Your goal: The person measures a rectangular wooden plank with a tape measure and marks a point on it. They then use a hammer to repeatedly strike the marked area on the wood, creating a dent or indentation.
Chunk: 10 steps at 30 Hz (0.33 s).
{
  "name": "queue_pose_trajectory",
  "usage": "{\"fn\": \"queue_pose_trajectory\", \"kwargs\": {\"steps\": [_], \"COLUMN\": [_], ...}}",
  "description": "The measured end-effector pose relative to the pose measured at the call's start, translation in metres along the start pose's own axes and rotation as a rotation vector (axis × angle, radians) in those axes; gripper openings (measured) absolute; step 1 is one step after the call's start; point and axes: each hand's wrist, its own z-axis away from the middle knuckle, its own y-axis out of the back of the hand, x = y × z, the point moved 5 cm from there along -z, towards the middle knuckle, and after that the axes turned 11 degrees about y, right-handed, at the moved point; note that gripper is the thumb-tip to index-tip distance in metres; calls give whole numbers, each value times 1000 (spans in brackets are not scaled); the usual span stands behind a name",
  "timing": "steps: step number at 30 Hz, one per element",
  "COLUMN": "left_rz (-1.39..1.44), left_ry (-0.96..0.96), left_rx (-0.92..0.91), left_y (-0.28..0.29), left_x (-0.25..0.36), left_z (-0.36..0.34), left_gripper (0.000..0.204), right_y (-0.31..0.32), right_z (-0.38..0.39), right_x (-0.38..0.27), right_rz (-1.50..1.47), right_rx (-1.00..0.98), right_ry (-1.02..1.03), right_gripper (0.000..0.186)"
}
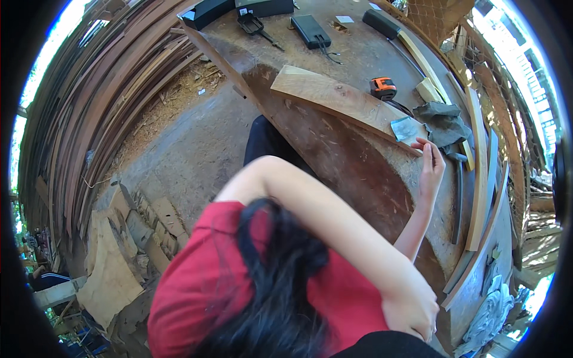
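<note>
My left arm reaches across my body, and my left hand [413,311] is closed around my right arm near the elbow, its fingertips curled out of sight. My right hand [431,164] is raised beside the right end of a wooden plank [334,95], with loosely bent fingers and nothing visible in them. On that end of the plank lies a light blue sheet [406,127], perhaps sandpaper. A crumpled grey cloth [443,124] sits just beyond my right fingertips. Behind the plank stands an orange and black tape measure [383,88].
The brown worktable [352,158] carries a black box-shaped device with a cord [311,31] and a black clamp-like holder [253,27] at the back. Wooden strips [476,173] line its right edge. Long boards [101,95] are stacked at left, above torn cardboard-like sheets [113,262].
</note>
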Motion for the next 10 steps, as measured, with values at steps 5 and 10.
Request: {"fn": "queue_pose_trajectory", "kwargs": {"steps": [5,10], "left_rz": [-97,76], "left_ry": [84,9], "left_rx": [-58,40], "left_y": [2,-1], "left_x": [-2,12], "left_z": [4,73], "left_gripper": [33,46], "right_y": [-5,1], "right_z": [-7,1], "right_x": [1,8], "right_rz": [-14,-35], "right_rx": [-4,-16], "right_ry": [18,17], "right_gripper": [28,28]}}
